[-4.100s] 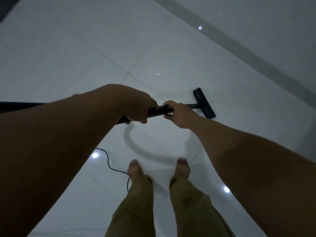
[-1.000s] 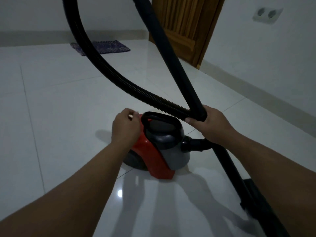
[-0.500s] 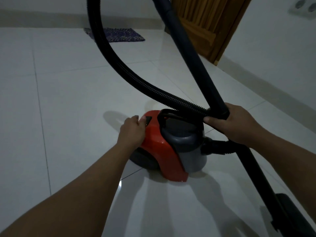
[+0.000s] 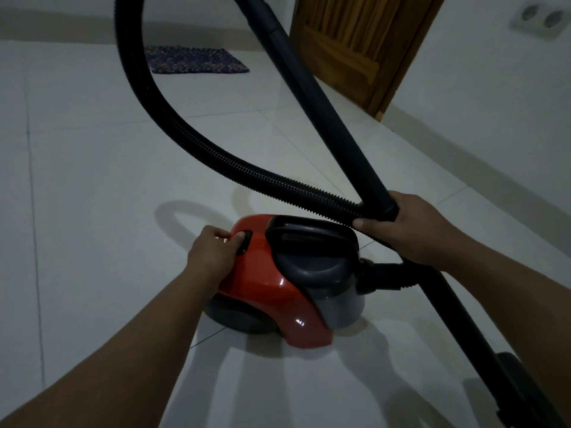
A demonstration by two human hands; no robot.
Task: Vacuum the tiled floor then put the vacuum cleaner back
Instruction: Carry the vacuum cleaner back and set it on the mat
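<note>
On pale tiled floor (image 4: 92, 211), apparently glossy: vacuum cleaner (image 4: 278, 282).

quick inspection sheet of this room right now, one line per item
surface: white tiled floor, glossy, no debris visible
job's things: red and grey vacuum cleaner stands on the floor; ribbed hose loops up; wand slants down to the floor head
clutter: nothing seen
grippers: left hand on the vacuum's rear, thumb on a dark button; right hand gripping wand and hose together
cables: nothing seen
surroundings: dark mat, wooden door, double wall socket
</note>
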